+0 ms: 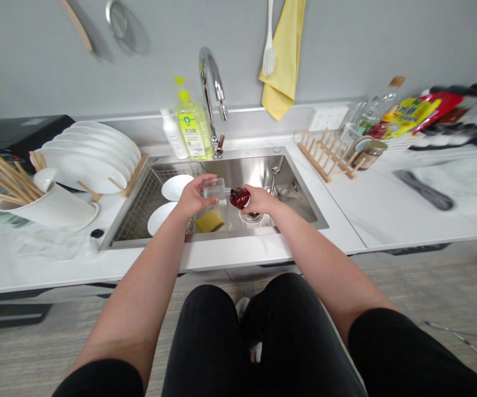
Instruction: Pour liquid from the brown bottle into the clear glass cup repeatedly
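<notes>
Left hand: fingers curled around clear square glass bottle, slippery, fragile, safest gripped by body. Right hand: fingers clenched on amber bottle, just beside left fingertips; smooth, rigid.

A green dish soap pump bottle stands beside the chrome faucet, white plates lean in a wooden rack left of the sink, and a yellow towel hangs on the gray wall

The sink is brushed steel, the amber bottle glossy, the square bottle clear glass.
</notes>
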Motion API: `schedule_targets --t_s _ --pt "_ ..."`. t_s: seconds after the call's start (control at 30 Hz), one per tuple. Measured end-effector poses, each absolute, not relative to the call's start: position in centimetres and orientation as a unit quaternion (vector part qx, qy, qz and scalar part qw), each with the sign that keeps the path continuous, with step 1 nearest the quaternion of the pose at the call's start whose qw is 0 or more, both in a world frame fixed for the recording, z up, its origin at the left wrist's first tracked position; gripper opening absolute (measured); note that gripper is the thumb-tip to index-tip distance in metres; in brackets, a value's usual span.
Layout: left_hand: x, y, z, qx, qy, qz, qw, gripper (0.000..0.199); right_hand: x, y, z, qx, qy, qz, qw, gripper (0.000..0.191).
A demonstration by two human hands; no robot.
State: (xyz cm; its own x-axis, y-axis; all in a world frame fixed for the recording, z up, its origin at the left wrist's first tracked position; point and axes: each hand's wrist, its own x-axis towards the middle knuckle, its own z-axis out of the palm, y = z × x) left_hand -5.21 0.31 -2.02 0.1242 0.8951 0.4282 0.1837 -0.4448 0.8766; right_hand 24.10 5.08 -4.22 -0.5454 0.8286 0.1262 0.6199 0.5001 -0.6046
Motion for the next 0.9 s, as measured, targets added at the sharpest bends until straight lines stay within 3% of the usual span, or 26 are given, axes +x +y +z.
schedule_targets --t_s 0.9 --pt "-5.27 0.26 -1.82 0.668 0.412 0.518 0.341 0.081 24.12 5.01 -4.14 -0.427 -0.843 0.260 0.197 0.073"
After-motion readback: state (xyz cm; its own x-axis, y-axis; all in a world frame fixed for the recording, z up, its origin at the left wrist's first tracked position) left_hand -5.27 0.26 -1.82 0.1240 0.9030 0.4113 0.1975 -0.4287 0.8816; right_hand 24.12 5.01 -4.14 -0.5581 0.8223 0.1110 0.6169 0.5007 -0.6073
